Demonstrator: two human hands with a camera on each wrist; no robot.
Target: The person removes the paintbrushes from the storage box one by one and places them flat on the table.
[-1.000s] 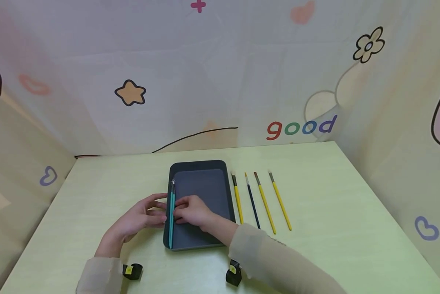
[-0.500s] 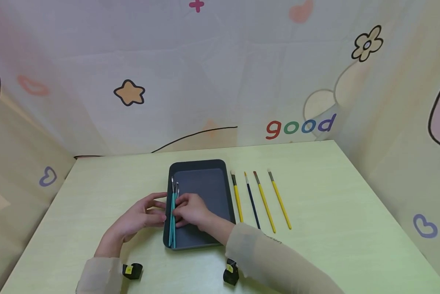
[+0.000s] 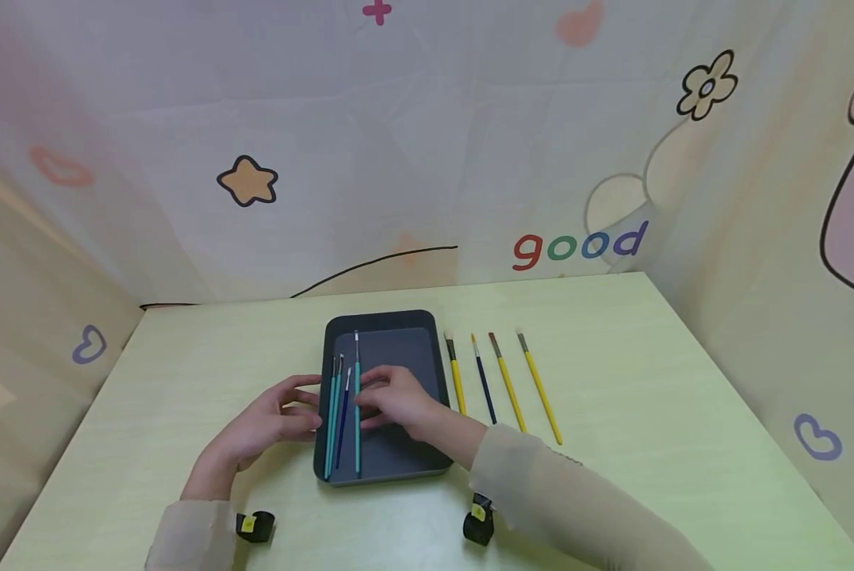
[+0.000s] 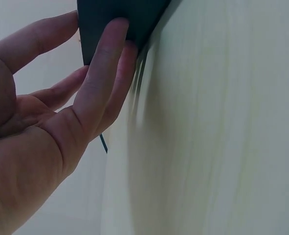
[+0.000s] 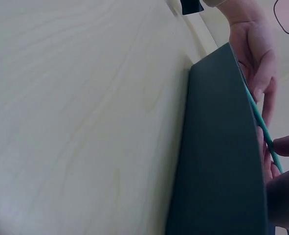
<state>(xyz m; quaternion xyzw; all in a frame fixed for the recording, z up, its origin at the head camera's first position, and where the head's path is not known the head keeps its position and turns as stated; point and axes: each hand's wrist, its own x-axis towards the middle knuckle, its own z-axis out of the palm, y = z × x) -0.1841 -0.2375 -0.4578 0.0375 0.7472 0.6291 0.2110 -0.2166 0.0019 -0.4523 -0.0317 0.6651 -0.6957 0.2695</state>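
Observation:
A dark grey tray [image 3: 401,349] lies on the table, its outer wall [image 5: 215,147] large in the right wrist view. My right hand [image 3: 405,404] is over the tray and pinches a teal paintbrush [image 3: 358,377] between thumb and fingers. To the left of that brush, a dark blue paintbrush [image 3: 343,420] and two teal paintbrushes [image 3: 330,428] lie in the tray along its left side. My left hand [image 3: 277,416] rests its extended fingertips against the tray's left outer wall, as the left wrist view also shows.
Right of the tray, a row of paintbrushes lies on the table: a thick yellow one [image 3: 456,377], a dark blue one [image 3: 483,385] and two more yellow paintbrushes [image 3: 541,388]. Small black blocks with yellow labels [image 3: 257,526] are by both wrists. A printed cloth [image 3: 369,159] hangs behind.
My right hand has shifted right within the tray with a teal paintbrush, apart from the others. The dark blue paintbrush beside them has come into view. The left hand stays at the tray wall.

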